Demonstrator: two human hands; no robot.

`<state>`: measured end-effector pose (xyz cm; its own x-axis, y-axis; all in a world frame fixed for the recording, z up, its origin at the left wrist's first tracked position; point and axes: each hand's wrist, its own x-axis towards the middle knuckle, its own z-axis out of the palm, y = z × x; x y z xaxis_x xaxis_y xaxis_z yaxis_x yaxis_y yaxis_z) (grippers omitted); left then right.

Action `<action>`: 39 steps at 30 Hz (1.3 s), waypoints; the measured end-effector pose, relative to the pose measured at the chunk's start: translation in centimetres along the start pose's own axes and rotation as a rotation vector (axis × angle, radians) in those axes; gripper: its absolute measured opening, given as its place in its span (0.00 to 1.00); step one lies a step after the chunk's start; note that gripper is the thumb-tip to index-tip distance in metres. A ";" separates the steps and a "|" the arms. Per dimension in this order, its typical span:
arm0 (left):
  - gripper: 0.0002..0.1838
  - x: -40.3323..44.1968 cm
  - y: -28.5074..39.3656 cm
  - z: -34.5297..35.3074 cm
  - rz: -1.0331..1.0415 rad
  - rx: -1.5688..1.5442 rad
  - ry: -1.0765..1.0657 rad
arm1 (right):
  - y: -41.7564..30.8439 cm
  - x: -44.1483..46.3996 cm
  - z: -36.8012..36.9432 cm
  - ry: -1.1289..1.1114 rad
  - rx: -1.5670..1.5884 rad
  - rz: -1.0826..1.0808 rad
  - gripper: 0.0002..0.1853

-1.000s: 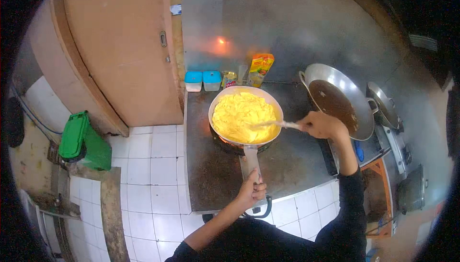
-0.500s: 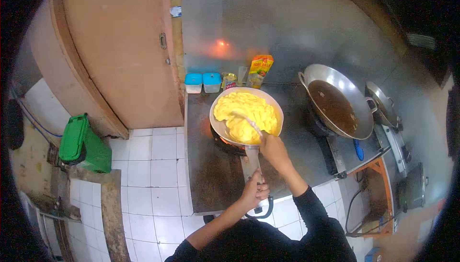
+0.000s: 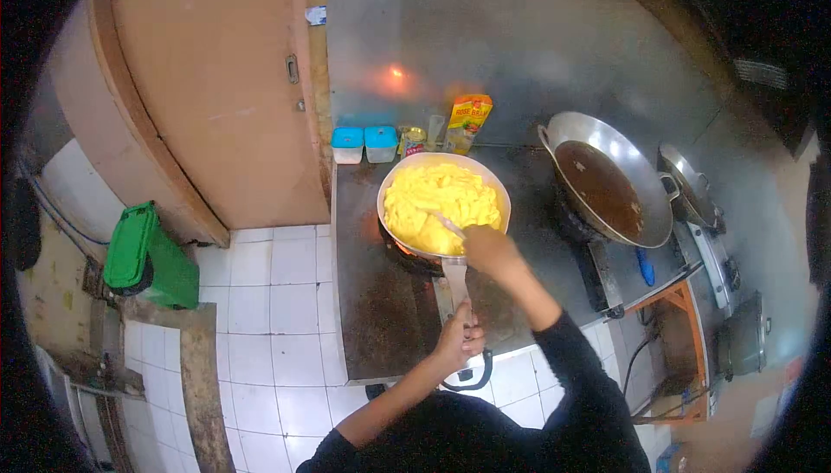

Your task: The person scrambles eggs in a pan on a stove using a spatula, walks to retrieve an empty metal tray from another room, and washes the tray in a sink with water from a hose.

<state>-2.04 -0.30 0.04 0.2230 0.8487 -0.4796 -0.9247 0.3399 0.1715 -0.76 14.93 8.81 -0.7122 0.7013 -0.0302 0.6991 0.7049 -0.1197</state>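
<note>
A frying pan (image 3: 505, 199) full of soft yellow scrambled eggs (image 3: 440, 196) sits over a lit burner, an orange glow showing under its left edge. My left hand (image 3: 459, 340) is wrapped around the pan's flat handle (image 3: 455, 281). Over the pan's lower right rim, my right hand (image 3: 490, 250) grips a utensil (image 3: 450, 226), whose tip is in the eggs. The utensil's head is buried, so its exact kind is hidden.
A large wok (image 3: 647, 161) of dark brown liquid stands to the right, with a smaller pan (image 3: 684, 180) beyond. Behind the frying pan are blue-lidded containers (image 3: 381, 144), a can (image 3: 414, 141) and a yellow pouch (image 3: 467, 123). A green bin (image 3: 164, 257) stands left on the floor.
My right hand has shifted slightly up and left with the utensil, its angle changed. The eggs are heaped differently, looking more broken up. My left hand stays on the handle.
</note>
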 end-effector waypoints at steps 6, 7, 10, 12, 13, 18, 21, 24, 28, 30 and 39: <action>0.20 -0.1 0.0 0.0 -0.028 -0.036 -0.045 | 3.4 -4.6 -11.2 -0.095 0.105 -0.121 0.15; 0.20 -0.2 0.1 0.1 -0.029 -0.033 -0.046 | 2.4 -5.4 -13.0 -0.233 0.194 0.047 0.16; 0.20 -0.3 0.2 0.3 -0.040 -0.031 -0.045 | 0.4 -5.8 -13.0 -0.447 0.307 0.247 0.19; 0.19 -0.3 0.2 0.2 -0.043 -0.005 -0.023 | 0.8 -4.1 -7.3 -0.407 0.274 0.039 0.18; 0.19 -0.3 0.2 0.1 -0.044 -0.002 -0.022 | 0.6 -3.1 -4.0 -0.284 0.274 -0.007 0.17; 0.20 0.4 -0.2 -1.0 0.019 0.044 -0.042 | -5.1 -1.0 1.8 0.044 0.200 0.178 0.11; 0.20 0.5 0.0 -0.8 -0.001 0.011 -0.013 | -3.9 0.1 2.1 0.150 0.209 0.272 0.10; 0.19 0.2 0.2 -0.6 -0.008 0.015 -0.071 | -1.4 0.3 1.4 0.202 0.191 0.297 0.10; 0.20 -0.1 0.4 -0.3 -0.023 0.007 -0.056 | 0.2 1.6 0.2 0.251 0.123 0.310 0.10; 0.21 -0.1 0.3 -0.3 -0.023 0.008 -0.060 | 0.5 2.5 1.0 0.269 0.108 0.329 0.10; 0.22 0.2 -0.1 -0.5 0.022 0.049 -0.045 | 0.7 0.1 -1.1 -0.012 -0.035 0.061 0.11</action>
<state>-2.03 -0.32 -0.50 0.2176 0.8730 -0.4365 -0.9133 0.3399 0.2243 -0.29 15.58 9.85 -0.6689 0.7418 -0.0479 0.7428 0.6644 -0.0822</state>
